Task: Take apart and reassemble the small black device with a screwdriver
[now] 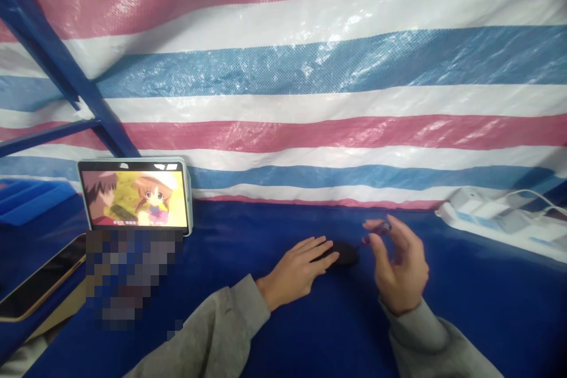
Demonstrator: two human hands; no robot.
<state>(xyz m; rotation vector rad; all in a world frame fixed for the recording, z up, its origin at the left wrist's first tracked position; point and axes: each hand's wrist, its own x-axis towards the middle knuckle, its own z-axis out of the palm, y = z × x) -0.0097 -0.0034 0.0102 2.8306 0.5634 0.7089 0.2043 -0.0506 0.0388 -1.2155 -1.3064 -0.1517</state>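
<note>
A black, rounded computer mouse [346, 254] lies on the blue tabletop. My left hand [297, 269] rests over its left side, fingers stretched across it and holding it against the table. Just to the right, my right hand [401, 266] is raised with thumb and fingers pinched on a small screwdriver [365, 241] with a purplish handle. The thin shaft of the screwdriver slopes down to the right end of the mouse. Whether its tip touches the mouse is too blurred to tell.
A propped phone [135, 198] plays a cartoon at the left. Another phone [42, 277] lies near the left edge, by a blue tray [38, 198]. A white power strip [500, 227] with plugs sits at the right. Striped sheeting [310, 71] hangs behind the table.
</note>
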